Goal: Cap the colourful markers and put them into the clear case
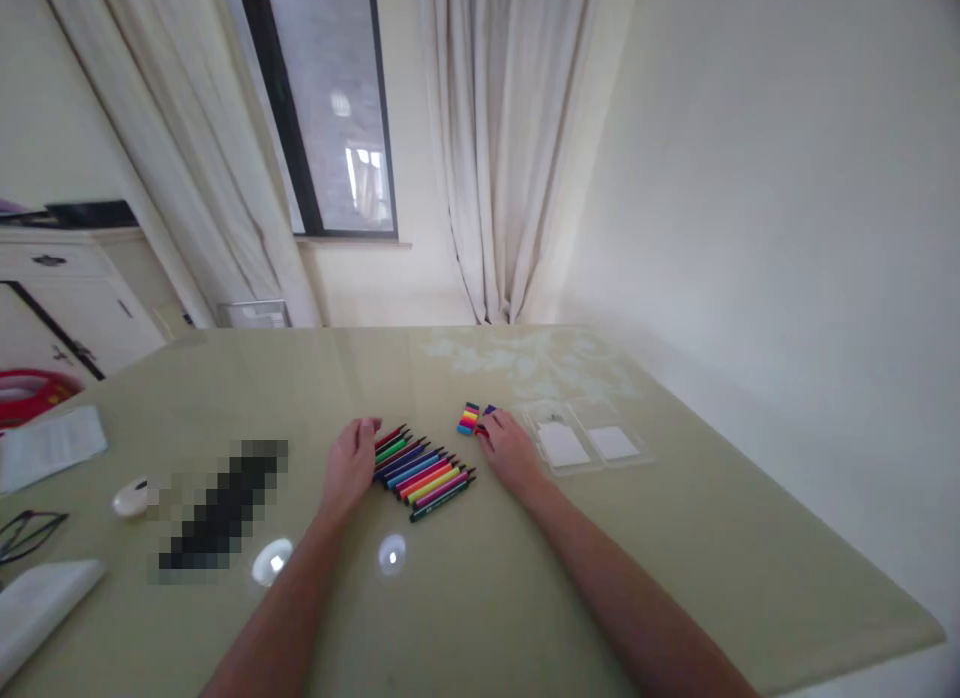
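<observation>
A row of several coloured felt pens (pixel 424 471) lies side by side on the pale green table (pixel 525 598). My left hand (pixel 349 465) rests at the row's left end, its fingertips touching the red and green pens, fingers curled loosely with nothing in them. My right hand (pixel 508 446) lies to the right of the pens, fingers closed on a small dark piece I cannot name. Just beyond its fingertips sits a small stack of coloured pen caps (pixel 469 418).
An open clear plastic case (pixel 589 443) with white inserts lies right of my right hand. At the left are a white mouse (pixel 133 497), glasses (pixel 26 534), white papers (pixel 49 444) and a blurred dark object (pixel 221 510). Wall and curtains stand behind the table.
</observation>
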The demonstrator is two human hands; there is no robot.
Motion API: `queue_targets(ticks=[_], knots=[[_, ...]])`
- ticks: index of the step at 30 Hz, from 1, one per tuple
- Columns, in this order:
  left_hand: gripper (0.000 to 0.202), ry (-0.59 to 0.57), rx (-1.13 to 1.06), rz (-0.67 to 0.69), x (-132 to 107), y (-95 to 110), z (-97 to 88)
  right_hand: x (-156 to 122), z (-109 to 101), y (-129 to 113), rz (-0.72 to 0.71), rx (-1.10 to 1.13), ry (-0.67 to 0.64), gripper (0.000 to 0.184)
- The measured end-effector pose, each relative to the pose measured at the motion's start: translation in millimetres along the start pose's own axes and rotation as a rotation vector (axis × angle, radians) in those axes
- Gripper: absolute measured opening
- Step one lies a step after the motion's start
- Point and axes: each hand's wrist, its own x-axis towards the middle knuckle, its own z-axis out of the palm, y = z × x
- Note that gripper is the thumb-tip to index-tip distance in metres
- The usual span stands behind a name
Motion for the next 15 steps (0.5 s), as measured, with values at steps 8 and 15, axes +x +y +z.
queue_targets(ticks=[8, 15], knots=[[0.051, 0.061, 0.066, 0.12, -7, 9, 15.9, 4, 1, -2, -0.012, -0.014, 0.065, 0.023], [0.048, 0.069, 0.227, 0.28, -30, 34, 13.5, 10, 3, 1, -0.007, -0.009, 0.036, 0.048]])
